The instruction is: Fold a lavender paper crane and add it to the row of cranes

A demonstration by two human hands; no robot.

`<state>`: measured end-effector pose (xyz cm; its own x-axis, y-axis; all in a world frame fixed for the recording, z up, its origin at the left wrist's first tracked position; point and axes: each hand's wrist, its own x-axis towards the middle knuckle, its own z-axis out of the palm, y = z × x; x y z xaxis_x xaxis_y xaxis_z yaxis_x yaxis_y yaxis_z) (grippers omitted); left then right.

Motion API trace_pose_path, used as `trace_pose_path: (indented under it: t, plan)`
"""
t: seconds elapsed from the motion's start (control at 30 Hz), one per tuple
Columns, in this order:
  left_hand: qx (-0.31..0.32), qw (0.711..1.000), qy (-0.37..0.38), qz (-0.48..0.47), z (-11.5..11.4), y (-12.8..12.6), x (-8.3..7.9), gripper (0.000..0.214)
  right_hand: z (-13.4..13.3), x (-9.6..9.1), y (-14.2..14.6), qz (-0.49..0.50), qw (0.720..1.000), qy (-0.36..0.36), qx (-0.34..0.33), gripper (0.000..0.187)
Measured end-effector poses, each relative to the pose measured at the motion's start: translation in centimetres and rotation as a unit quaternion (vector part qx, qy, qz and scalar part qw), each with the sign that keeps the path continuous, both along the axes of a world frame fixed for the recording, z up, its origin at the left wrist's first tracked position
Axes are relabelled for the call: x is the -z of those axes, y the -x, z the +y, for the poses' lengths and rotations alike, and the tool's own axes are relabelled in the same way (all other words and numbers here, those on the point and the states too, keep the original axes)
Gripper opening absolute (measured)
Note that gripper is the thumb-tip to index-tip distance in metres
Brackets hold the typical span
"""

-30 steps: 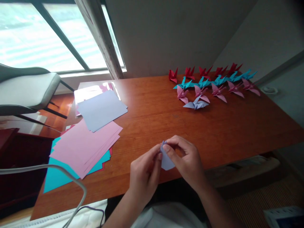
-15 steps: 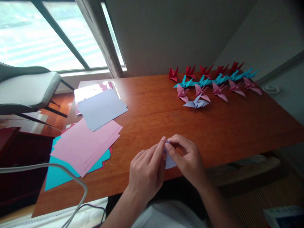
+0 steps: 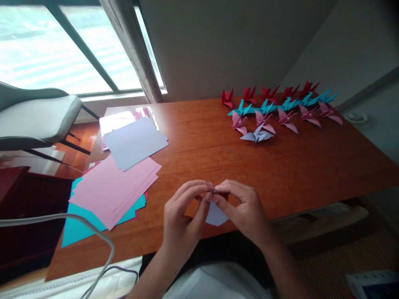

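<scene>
Head view: wooden table (image 3: pixel 280 174), reddish-brown, glossy, runs from the window side on the left to the wall on the right. Near edge, centre: left hand (image 3: pixel 182 224) and right hand (image 3: pixel 245 214) meet over a small folded lavender paper (image 3: pixel 215 215), held just above the table edge. Both hands pinch its top tip, thumbs and forefingers narrow and closed on the paper, other fingers loosely curled. Lower part of the paper hangs between the palms.

Left on the table: lavender sheets (image 3: pixel 134 141) lie on top of pink sheets (image 3: pixel 112 189), which overlap teal sheets (image 3: pixel 77 226); a red edge shows beneath them. The stack juts past the table's left edge.

Far right: rows of folded cranes. Red cranes (image 3: pixel 268 93) at the back, teal cranes (image 3: pixel 280 106) next, pink cranes (image 3: pixel 286 117) in front, a single lavender crane (image 3: pixel 257 136) nearest, well apart from the hands.

Room: big window (image 3: pixel 56 45) at upper left, bright; plain grey wall (image 3: pixel 224 41) behind the table; grey chair (image 3: pixel 34 118) left of the table; pale cable (image 3: pixel 93 245) loops at lower left.
</scene>
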<state>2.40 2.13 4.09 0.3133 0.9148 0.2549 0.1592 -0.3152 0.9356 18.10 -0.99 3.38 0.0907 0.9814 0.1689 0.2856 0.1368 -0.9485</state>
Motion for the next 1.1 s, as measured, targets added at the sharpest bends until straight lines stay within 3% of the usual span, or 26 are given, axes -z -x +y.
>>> trace_pose_path:
  t: [0.23, 0.43, 0.67, 0.93, 1.1]
  plan:
    - [0.05, 0.995, 0.079, -0.019, 0.8, 1.3, -0.6, 0.005, -0.1, -0.4, -0.4, -0.002, 1.0, -0.002, -0.004, 0.011]
    - [0.06, 0.991, 0.114, -0.027, 0.7, 1.8, -0.8, 0.003, -0.2, -0.4, -0.1, -0.004, 1.0, -0.001, -0.008, 0.012]
    - [0.054, 0.97, 0.228, -0.066, 1.2, 2.2, -0.6, 0.009, -0.1, -0.3, 0.1, -0.013, 1.0, -0.007, -0.016, 0.015]
    - [0.014, 0.968, 0.237, -0.074, 1.0, 1.9, -0.6, 0.008, 0.1, -0.4, 0.2, -0.009, 1.0, -0.013, -0.022, 0.013]
    - [0.032, 0.96, 0.259, -0.101, 1.1, 1.9, -0.8, 0.008, 0.1, -0.4, 0.2, 0.005, 1.0, -0.001, -0.025, 0.013]
